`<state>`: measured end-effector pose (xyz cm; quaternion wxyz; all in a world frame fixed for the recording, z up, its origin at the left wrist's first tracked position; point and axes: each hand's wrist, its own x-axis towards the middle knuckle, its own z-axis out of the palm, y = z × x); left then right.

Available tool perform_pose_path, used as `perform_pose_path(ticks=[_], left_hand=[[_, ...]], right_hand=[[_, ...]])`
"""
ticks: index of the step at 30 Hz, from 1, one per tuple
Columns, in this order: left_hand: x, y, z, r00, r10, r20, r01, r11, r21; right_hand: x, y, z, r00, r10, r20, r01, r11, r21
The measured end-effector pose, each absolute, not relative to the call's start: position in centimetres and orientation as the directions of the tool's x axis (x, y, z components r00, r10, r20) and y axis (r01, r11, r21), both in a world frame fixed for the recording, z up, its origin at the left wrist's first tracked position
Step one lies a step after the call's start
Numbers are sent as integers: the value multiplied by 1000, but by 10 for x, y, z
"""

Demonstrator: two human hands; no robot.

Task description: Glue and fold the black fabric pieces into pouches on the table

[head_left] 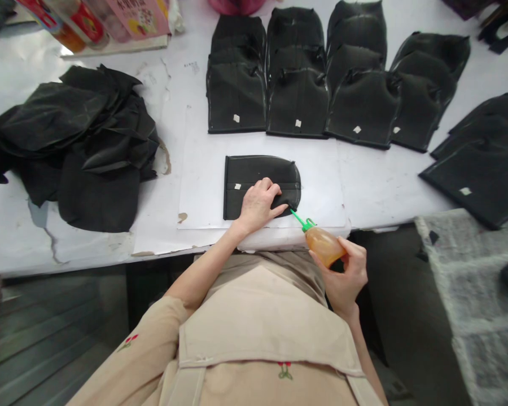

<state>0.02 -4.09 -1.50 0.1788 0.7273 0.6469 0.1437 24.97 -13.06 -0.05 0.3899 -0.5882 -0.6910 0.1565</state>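
Observation:
A black flat piece [254,169] with one rounded end and a small white tag lies on a white sheet [203,197]. My left hand [260,204] rests on its lower part, fingers bent and thumb pointing toward the rounded end. Between the fingers and thumb of my right hand [349,270] is a squeeze bottle [324,245] of amber liquid. Its green nozzle reaches the lower right corner of the piece, near my left thumb; whether it touches is too small to tell.
Rows of similar black pieces [298,101] lie at the back, with more [482,169] at the right. A loose black heap [101,146] is at the left. Bottles [84,22] and a pink box [139,17] stand back left.

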Motion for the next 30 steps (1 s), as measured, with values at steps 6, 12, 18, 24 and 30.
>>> perform_pose_path(ticks=[6, 12, 18, 24, 30], left_hand=[[0, -41, -16, 127, 992, -9, 892, -110, 437], [-1, -42, -18, 122, 993, -9, 887, -104, 450], [0, -42, -17, 117, 993, -1, 890, -105, 443], [-1, -42, -15, 116, 993, -13, 886, -97, 452], [-1, -42, -18, 113, 994, -2, 891, -101, 443]], right_hand=[[246, -132, 7, -70, 914, 400, 740, 316, -593], [244, -132, 13, -66, 912, 404, 746, 314, -587], [240, -126, 6, -65, 899, 434, 736, 337, -587], [244, -128, 8, -52, 916, 397, 732, 305, -609], [243, -131, 10, -39, 930, 364, 738, 273, -617]])
